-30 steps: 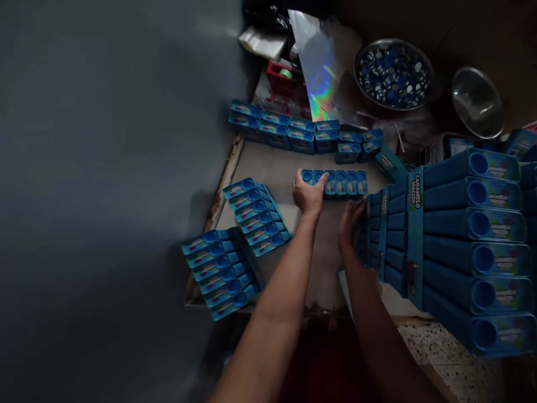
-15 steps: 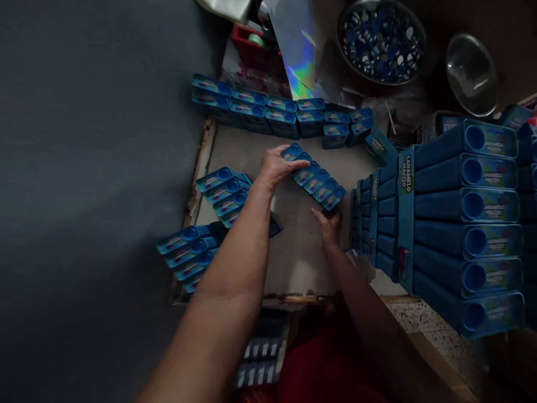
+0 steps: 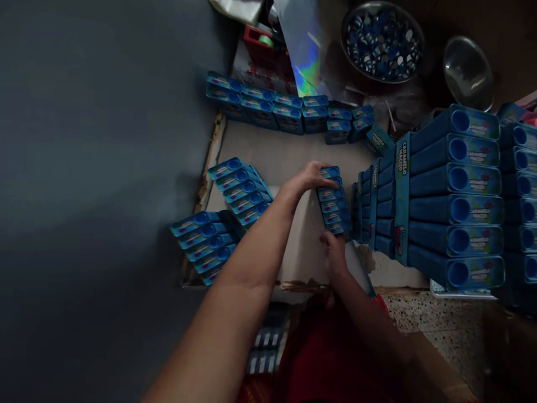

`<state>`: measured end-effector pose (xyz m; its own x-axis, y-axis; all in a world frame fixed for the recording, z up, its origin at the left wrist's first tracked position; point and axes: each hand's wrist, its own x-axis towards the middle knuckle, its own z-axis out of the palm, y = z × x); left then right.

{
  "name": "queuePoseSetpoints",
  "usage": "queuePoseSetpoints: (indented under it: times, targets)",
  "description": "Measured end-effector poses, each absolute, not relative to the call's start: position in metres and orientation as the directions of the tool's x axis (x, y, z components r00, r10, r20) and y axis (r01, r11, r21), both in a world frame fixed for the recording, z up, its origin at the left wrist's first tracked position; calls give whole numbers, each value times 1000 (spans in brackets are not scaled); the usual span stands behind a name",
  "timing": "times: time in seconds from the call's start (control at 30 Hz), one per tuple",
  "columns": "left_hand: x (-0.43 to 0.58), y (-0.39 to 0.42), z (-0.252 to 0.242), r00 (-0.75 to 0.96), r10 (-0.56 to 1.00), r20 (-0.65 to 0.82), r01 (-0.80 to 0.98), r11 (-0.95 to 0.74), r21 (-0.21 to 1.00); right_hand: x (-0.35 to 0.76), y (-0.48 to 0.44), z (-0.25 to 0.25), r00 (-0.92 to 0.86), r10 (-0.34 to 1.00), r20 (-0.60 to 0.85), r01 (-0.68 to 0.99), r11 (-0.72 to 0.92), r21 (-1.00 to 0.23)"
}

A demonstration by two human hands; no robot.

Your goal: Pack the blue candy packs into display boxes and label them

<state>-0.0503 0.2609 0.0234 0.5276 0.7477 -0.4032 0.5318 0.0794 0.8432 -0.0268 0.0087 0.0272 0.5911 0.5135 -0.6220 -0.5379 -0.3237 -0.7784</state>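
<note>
Blue cardboard fills the head view: a short row of small blue boxes (image 3: 331,202) lies on a pale board (image 3: 289,154), running away from the person and just beside a tall stack of long blue cartons (image 3: 457,196) on the right. The left hand (image 3: 312,176) caps the far end of that row, fingers pressed together and curved over the last box. The right hand (image 3: 334,250) sits at the near end with its fingers bunched against the closest box, so the row is squeezed between the two hands; the dim light hides the fingertips.

To the left on the board lie two fanned groups of the same boxes, one nearer the hands (image 3: 241,187) and one at the board's edge (image 3: 205,238). A double line of boxes (image 3: 285,109) runs along the back. Behind it stand a metal bowl of blue and silver discs (image 3: 384,39), a second metal bowl (image 3: 467,73), a holographic foil sheet (image 3: 304,56) and a red tape dispenser (image 3: 260,47)
</note>
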Motion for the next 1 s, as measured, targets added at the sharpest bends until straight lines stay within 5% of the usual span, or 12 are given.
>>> queuePoseSetpoints:
  times: [0.33,0.63,0.83,1.0]
  targets:
    - [-124,141,50,155,908,-389,771,135,622,-21,-4,19,778,338,-530,-476,-232,-848]
    - [-161,23,53,-2,819,-574,853,301,426,-18,-3,21,753,535,-382,-250,-304,-919]
    - [-164,-29,16,-107,899,-425,567,406,716,4,43,17,661,730,-174,195,-391,-899]
    - [-102,-9,-6,127,911,-392,192,365,911,36,69,25,573,817,-73,415,-365,-833]
